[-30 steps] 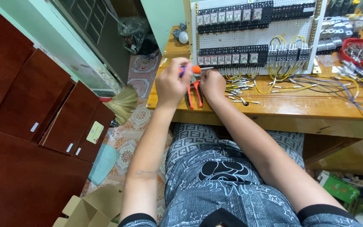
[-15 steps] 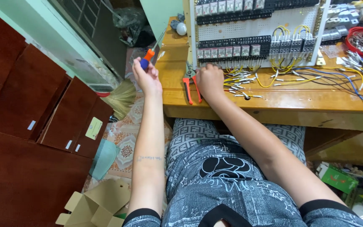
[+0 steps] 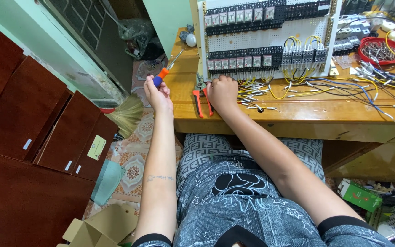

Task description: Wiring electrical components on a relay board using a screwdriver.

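**Screwdriver held up at the left edge of the bench**

The screwdriver (image 3: 163, 73) sits in the left hand (image 3: 157, 93), its blue-and-orange handle wrapped by the fingers (image 3: 151, 83) and its metal shaft slanting up and away toward the panel. The grasp is closed round the lower, blue part of the handle, while the orange part and the shaft stick out above the fist. This hand hangs just off the left end of the bench (image 3: 298, 114), over the patterned floor (image 3: 133, 158) rather than over the wood.

The right hand (image 3: 222, 91) rests on the bench top as a loose fist, knuckles up against the lower edge of the panel (image 3: 270, 41). Its fingers are curled under (whether they pinch a wire cannot be told from this angle). Just to its left lie orange-handled pliers (image 3: 202, 98), touching nothing but the bench. To its right a scatter of short wires (image 3: 254, 93) spreads over the wood.

The panel stands upright on the bench, white and perforated, with two rows of black relays (image 3: 238, 61) and yellow wire loops (image 3: 298, 45) at the right end of the lower row. Farther right, long blue and white wires (image 3: 366, 87) trail across the bench, and a red bowl (image 3: 380, 50) holds small metal parts.

Left of the person, dark red cabinets (image 3: 33, 119) line the floor, with a broom (image 3: 126, 112) near them and cardboard (image 3: 97, 228) below.
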